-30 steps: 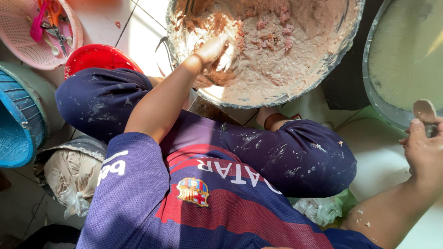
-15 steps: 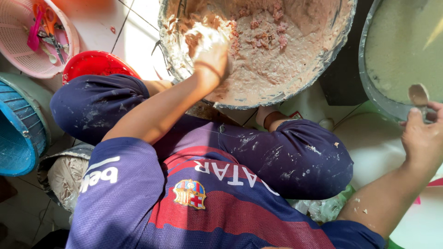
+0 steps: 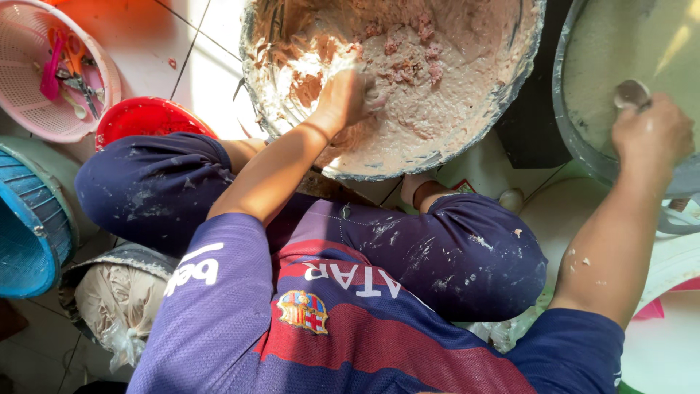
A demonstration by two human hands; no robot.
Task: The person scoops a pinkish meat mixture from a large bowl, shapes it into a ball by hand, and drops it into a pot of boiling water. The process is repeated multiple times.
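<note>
A big metal bowl (image 3: 510, 80) at the top middle holds thick pinkish-brown paste (image 3: 430, 73). My left hand (image 3: 343, 98) is dug into the paste near the bowl's middle, its fingers curled and buried in the mix. My right hand (image 3: 649, 138), at the right edge, is closed around a metal spoon (image 3: 631, 93). The spoon's bowl points up over a grey basin (image 3: 576, 138) of pale, smooth mixture. I sit on the floor with my knees in dark blue trousers (image 3: 467, 255), which are smeared with paste, just below the bowl.
A pink perforated basket (image 3: 95, 69) with scissors and utensils sits top left. A red plastic dish (image 3: 146, 120) lies beside my left knee. A blue basket (image 3: 29, 233) and a plastic bag of pale dough-like stuff (image 3: 117, 299) are at the left. White containers stand lower right.
My left hand went from the bowl's near left side deeper into the paste toward the middle. My right hand with the spoon rose over the grey basin's rim.
</note>
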